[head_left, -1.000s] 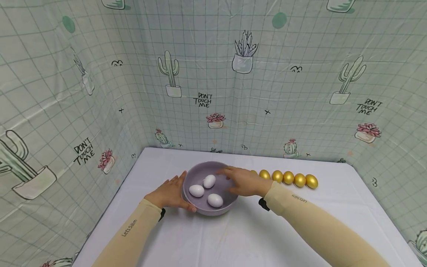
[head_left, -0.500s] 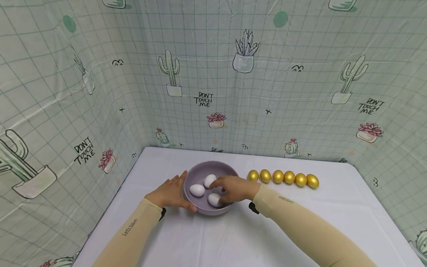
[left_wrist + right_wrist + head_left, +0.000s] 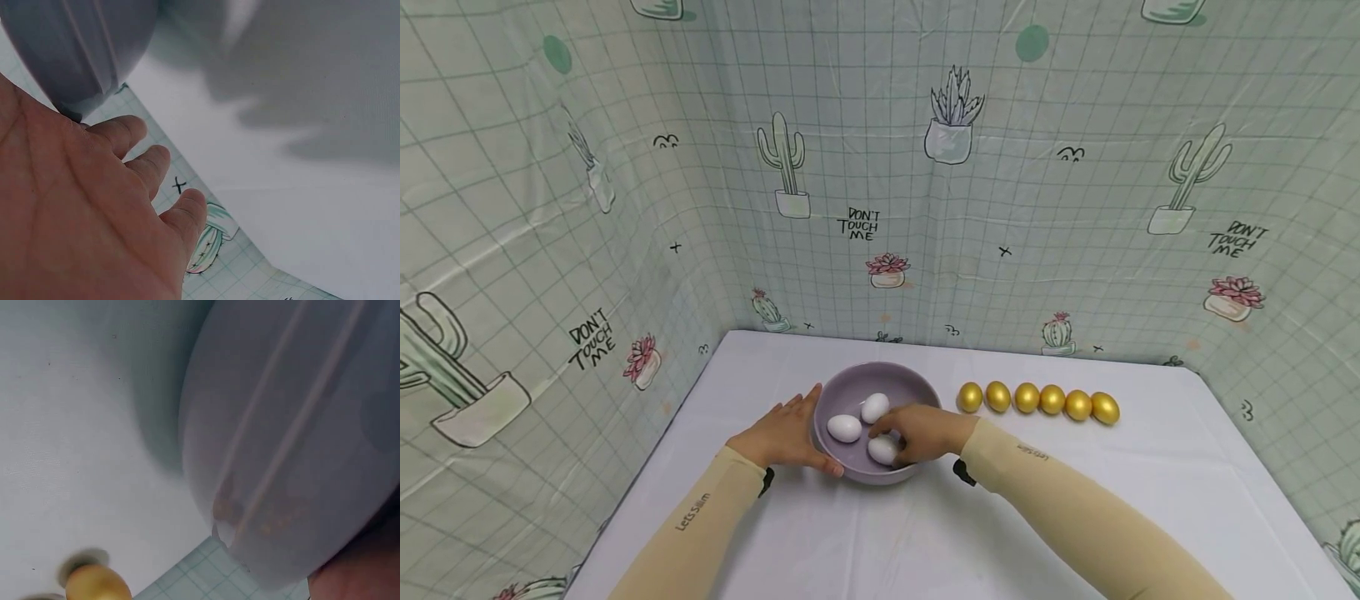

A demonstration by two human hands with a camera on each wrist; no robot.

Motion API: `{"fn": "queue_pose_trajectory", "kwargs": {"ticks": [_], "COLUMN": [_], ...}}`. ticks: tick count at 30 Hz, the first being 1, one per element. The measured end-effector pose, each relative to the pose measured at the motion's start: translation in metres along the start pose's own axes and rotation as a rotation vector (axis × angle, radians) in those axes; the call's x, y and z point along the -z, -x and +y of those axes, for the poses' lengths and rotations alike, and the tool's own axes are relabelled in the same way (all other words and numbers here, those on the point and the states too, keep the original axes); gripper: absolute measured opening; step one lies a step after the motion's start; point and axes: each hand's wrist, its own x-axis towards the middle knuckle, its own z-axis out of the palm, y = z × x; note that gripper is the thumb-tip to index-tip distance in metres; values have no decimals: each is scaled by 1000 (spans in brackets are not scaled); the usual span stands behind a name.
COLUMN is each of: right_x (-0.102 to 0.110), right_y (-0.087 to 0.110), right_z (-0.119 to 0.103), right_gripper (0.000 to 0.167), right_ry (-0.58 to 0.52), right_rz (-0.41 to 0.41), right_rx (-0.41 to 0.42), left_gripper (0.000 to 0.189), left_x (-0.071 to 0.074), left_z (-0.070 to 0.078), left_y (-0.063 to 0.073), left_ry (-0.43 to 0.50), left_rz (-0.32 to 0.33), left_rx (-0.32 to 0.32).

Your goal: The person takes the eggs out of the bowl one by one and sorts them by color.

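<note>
Sleeves, two: a beige left sleeve [image 3: 696, 517] and a beige right sleeve [image 3: 1067, 492], both bearing dark lettering and reaching inward over the bench [image 3: 865, 542], whose top is showing white. Dark bands, two: one showing at the underside of each wrist.

Bowl, one: a mauve bowl [image 3: 872, 478], sitting upright on the bench between the hands and holding three white eggs.

Left hand [image 3: 786, 435], one: resting against the bowl's left outer side, fingers extending toward the back, thumb lying along the front wall. I am seeing its grip released, touching the bowl without clasping it.

Right hand [image 3: 928, 431], one: reaching over the bowl's right rim. Its grip is grasping the nearest white egg [image 3: 882, 450], fingers curling over it, thumb showing at its right side; that egg is lying inside the bowl, toward the front.

White eggs, remaining two: the left white egg [image 3: 845, 428] is lying on its side; the far white egg [image 3: 874, 408] is leaning at a slant behind it.

Golden eggs, six: the golden eggs [image 3: 1026, 397] are standing in a row on the bench, right of the bowl and apart from it, the rightmost tilting.

Backdrop, one: a pale gridded cloth [image 3: 880, 183], hanging behind the bench and displaying cacti, potted succulents and "DON'T TOUCH ME".
</note>
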Motion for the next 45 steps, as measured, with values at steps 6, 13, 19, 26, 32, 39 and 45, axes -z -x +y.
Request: {"fn": "queue_pose_trajectory", "kwargs": {"ticks": [6,13,19,26,32,39,45], "right_x": [-1,-3,-3,-3,-4,-4,0], "right_y": [-2,-4,-3,-3,-3,-2,0], "right_z": [-1,2,0,-1,0,2,2], "right_gripper": [51,51,50,49,47,47,45], "right_ry": [4,10,11,16,26,26,45], "right_rz": [1,14,16,20,14,58,167], "right_rx": [9,16,23,32,7,16,84], "left_gripper": [140,140,140,140,140,141,141], "left_x": [0,0,0,-1,1,1,1], "left_z": [1,2,2,2,4,3,3], "left_y": [0,0,0,-1,0,0,0], "left_ry": [2,1,0,0,-15,-15,-27], "left_rz": [0,5,9,11,3,4,2], "left_rx": [3,1,-3,-11,-10,-7,0]}}
